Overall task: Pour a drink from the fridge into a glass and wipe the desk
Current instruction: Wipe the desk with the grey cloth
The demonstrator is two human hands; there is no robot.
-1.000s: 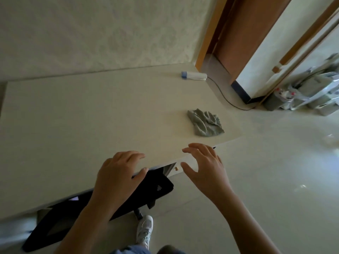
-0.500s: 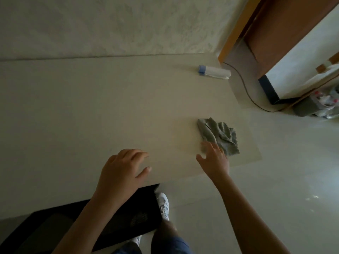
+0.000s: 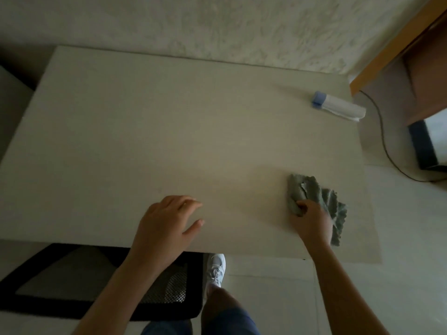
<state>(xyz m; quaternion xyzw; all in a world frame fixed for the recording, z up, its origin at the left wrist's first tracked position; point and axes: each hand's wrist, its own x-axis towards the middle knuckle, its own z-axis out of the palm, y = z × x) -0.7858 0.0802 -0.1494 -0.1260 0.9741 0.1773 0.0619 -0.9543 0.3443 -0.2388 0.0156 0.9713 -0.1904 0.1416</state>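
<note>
A crumpled grey-green cloth [image 3: 312,192] lies on the white desk [image 3: 169,141] near its right front corner. My right hand [image 3: 312,220] grips the cloth's near edge, fingers curled into the fabric. My left hand [image 3: 167,223] hovers over the desk's front edge with fingers spread and nothing in it. No glass or drink is in view.
A white tube with a blue cap [image 3: 338,106] lies on its side at the desk's far right corner. A black mesh chair [image 3: 167,293] sits under the front edge. A cable [image 3: 384,146] runs along the floor to the right, near a wooden door frame [image 3: 396,42].
My right hand has reached forward from the desk's front edge onto the cloth and closed on it. The view has shifted closer over the desk; my left hand stays near the front edge.
</note>
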